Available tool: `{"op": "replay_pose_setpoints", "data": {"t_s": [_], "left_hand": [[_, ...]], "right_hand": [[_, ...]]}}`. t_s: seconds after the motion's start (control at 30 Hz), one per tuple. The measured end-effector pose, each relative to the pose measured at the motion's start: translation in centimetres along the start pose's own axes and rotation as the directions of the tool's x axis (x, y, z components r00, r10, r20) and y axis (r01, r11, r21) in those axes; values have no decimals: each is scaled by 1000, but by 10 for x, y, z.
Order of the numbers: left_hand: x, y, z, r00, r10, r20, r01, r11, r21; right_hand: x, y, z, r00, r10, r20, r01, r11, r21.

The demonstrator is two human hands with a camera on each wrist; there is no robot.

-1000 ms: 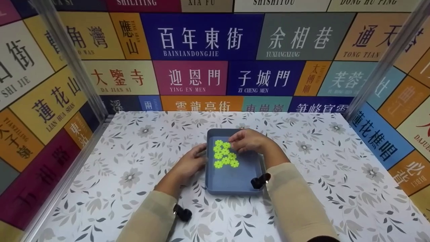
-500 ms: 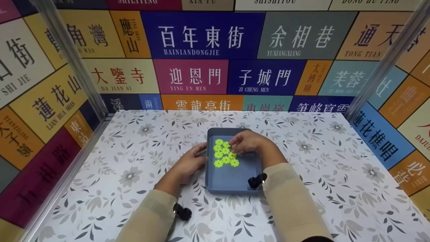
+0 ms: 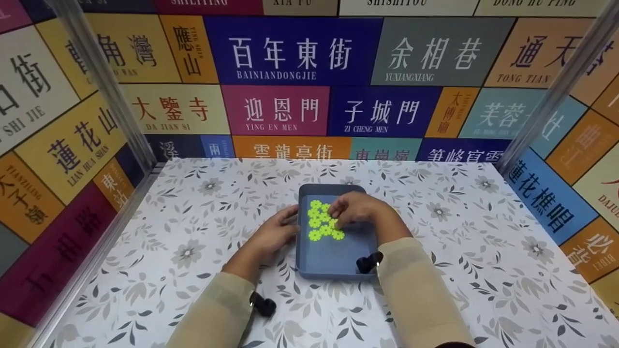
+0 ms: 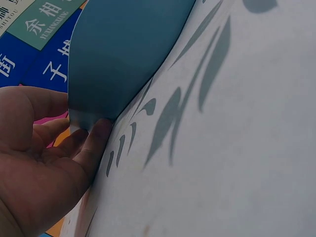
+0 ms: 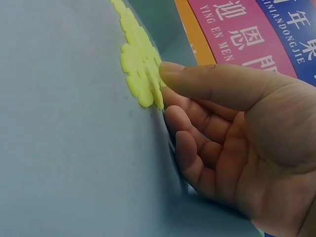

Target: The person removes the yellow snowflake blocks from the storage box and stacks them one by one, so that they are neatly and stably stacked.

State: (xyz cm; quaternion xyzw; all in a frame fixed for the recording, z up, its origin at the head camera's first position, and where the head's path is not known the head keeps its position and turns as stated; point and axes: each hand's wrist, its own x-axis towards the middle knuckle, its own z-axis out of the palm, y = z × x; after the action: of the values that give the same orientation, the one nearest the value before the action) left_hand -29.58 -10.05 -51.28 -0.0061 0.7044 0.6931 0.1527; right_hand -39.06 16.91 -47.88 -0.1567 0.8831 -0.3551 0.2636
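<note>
A blue-grey tray (image 3: 333, 258) stands on the table, with several yellow-green flower-shaped pieces (image 3: 315, 235) joined in a flat cluster inside it. At the tray's left side, my left hand (image 3: 272, 235) holds the wall. In the left wrist view, that hand's fingertips (image 4: 102, 129) press low on the outer wall, while its thumb meets the rim and its tip is hidden. My right hand (image 3: 360, 211) reaches over the tray's right part. Its thumb and index finger pinch a flower piece (image 5: 156, 89) at the cluster's edge; the index fingertip is mostly covered.
The table is covered with white floral cloth (image 3: 188, 253). Panels with large Chinese lettering (image 3: 292, 53) rise at the back and both sides, with clear corner posts (image 3: 121, 111) between them. A small black device sits on each sleeve (image 3: 263, 307).
My right hand has shifted slightly toward me and lower over the cluster, its fingers now at the cluster's right edge. My left hand and the tray stay in place.
</note>
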Motion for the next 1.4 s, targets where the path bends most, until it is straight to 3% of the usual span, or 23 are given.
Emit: {"op": "replay_pose_setpoints", "data": {"t_s": [0.23,0.43,0.63,1.0,1.2,1.4], "left_hand": [[1,-3,0,1000,13,1,-13,1000,1],[1,-4,1,999,29,35,-27,998,-49],[1,-3,0,1000,15,4,-15,999,42],[2,-2,-1,1000,22,4,-22,999,40],[1,-1,1,1000,26,8,-27,1000,2],[1,-1,1,999,50,18,-50,998,27]], "right_hand": [[-1,-1,4,1000,-16,5,16,999,-36],[-1,2,6,999,-48,6,49,997,-63],[0,1,8,998,-68,5,68,997,-45],[0,1,7,997,-67,-44,62,992,-106],[-2,0,4,997,-30,-72,26,998,-60],[0,-1,2,993,-50,-109,62,992,106]]}}
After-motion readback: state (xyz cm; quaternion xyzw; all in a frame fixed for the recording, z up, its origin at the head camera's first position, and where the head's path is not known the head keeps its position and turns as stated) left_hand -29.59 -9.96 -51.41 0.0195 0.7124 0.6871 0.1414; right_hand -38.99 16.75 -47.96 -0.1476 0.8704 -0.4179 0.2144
